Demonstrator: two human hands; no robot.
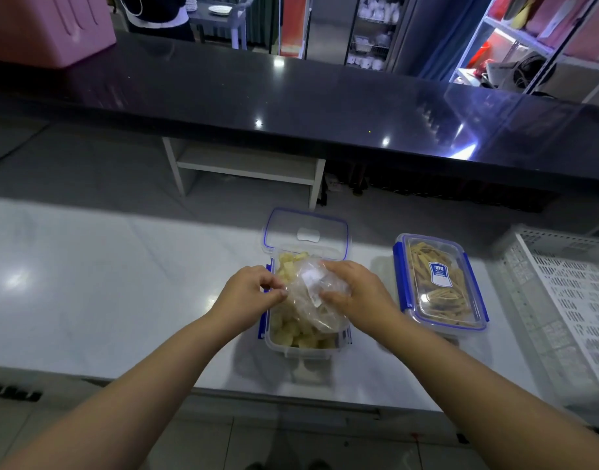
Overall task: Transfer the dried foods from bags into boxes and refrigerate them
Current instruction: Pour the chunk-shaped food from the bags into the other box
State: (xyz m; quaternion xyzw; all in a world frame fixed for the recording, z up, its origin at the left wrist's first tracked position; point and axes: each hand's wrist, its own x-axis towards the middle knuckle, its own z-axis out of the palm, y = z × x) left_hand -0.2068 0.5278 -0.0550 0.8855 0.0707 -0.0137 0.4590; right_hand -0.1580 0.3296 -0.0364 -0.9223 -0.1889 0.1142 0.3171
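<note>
You held clear bag (pixel 311 300) over open box (pixel 303 347) on table (pixel 121 283): left hand (pixel 249 290) pinched its left edge, right hand (pixel 357 295) gripped right side. Box's long axis ran away from you; both hands equally near.

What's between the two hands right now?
Head view: the clear plastic bag, held by left hand and right hand, above the open box.

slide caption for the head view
Left hand and right hand hold a clear bag over the open box, lidded box beside.
</note>
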